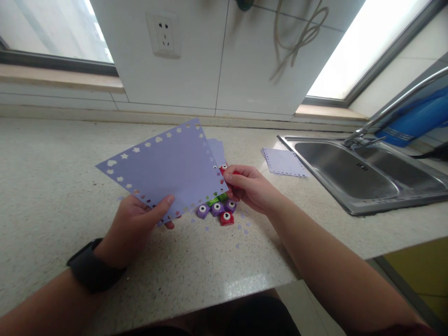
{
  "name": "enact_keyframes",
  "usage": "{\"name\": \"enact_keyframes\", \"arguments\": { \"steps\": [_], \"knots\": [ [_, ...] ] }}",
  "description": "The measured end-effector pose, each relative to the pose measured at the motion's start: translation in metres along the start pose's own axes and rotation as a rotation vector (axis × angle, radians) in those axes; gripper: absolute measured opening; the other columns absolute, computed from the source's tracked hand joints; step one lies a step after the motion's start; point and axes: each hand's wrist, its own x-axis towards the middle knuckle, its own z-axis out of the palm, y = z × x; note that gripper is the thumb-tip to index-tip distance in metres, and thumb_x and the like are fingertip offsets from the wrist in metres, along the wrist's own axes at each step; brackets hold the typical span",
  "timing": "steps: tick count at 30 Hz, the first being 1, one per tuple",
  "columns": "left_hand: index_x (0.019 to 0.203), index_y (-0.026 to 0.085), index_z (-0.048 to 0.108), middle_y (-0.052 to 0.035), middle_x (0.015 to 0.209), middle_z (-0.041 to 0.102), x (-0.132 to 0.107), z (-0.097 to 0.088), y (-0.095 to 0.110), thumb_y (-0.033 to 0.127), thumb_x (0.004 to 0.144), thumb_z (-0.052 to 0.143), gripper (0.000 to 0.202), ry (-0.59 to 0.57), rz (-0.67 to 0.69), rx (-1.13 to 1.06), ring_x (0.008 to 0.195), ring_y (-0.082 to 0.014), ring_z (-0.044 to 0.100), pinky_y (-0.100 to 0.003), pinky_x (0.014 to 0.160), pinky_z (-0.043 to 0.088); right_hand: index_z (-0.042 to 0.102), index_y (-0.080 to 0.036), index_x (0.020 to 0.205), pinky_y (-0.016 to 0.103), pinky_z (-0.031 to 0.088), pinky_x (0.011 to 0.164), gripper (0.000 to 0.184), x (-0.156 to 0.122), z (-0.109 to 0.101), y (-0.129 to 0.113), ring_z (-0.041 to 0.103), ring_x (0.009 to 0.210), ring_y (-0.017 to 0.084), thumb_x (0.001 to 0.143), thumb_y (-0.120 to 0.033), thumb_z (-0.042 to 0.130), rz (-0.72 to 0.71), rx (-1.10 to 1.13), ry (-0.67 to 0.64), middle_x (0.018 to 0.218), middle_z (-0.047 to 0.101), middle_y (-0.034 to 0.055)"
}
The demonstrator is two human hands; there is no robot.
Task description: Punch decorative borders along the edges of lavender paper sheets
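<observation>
My left hand (136, 221) is closed on a sheet of lilac paper (161, 170), thumb on top and fingers beneath its lower edge. Small shapes such as stars, hearts and flowers are cut along the sheet's edges. At the sheet's right corner, my right hand (250, 186) is closed on a red craft punch (237, 173), mostly hidden by the fingers. Below that corner, several more punches lie on the counter: a red one (227, 218), purple ones (217, 208) and a partly covered green one (213, 201). Tiny lilac paper cutouts (246, 231) are scattered around them.
Another lilac sheet (216, 150) shows partly behind the held one. A small stack of edge-punched lilac sheets (284, 162) lies to the right, beside the steel sink (341, 198) with its faucet (357, 135). The speckled counter (49, 196) runs along a tiled wall with a socket (164, 36).
</observation>
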Motion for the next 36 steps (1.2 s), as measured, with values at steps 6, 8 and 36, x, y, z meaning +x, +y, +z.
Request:
{"name": "enact_keyframes", "arguments": {
  "steps": [6, 8, 36],
  "knots": [
    [0.062, 0.025, 0.069, -0.0027, 0.055, 0.070, -0.001, 0.001, 0.004, 0.043, 0.073, 0.076, 0.022, 0.016, -0.057, -0.030, 0.045, -0.0224, 0.065, -0.033, 0.048, 0.057, 0.061, -0.021, 0.073, 0.025, 0.028, 0.046, 0.026, 0.002, 0.000, 0.004, 0.047, 0.047, 0.008, 0.085, -0.037, 0.076, -0.053, -0.049, 0.062, 0.058, 0.058, -0.0044],
    [0.064, 0.025, 0.069, -0.0023, 0.056, 0.070, -0.001, 0.002, 0.005, 0.042, 0.073, 0.077, 0.021, 0.023, -0.072, -0.032, 0.045, -0.0225, 0.065, -0.033, 0.047, 0.057, 0.060, -0.021, 0.071, 0.025, 0.028, 0.046, 0.027, 0.003, 0.000, 0.005, 0.047, 0.047, 0.008, 0.085, -0.037, 0.077, -0.080, -0.062, 0.083, 0.057, 0.057, -0.0048],
    [0.069, 0.024, 0.070, -0.0024, 0.062, 0.073, 0.000, 0.004, 0.006, 0.038, 0.070, 0.081, 0.017, 0.059, -0.099, -0.113, 0.046, -0.0218, 0.064, -0.033, 0.046, 0.059, 0.058, -0.022, 0.068, 0.033, 0.037, 0.058, 0.024, 0.007, -0.018, -0.006, 0.049, 0.058, 0.014, 0.089, -0.034, 0.064, -0.294, -0.558, 0.483, 0.061, 0.057, -0.0014]
  ]
}}
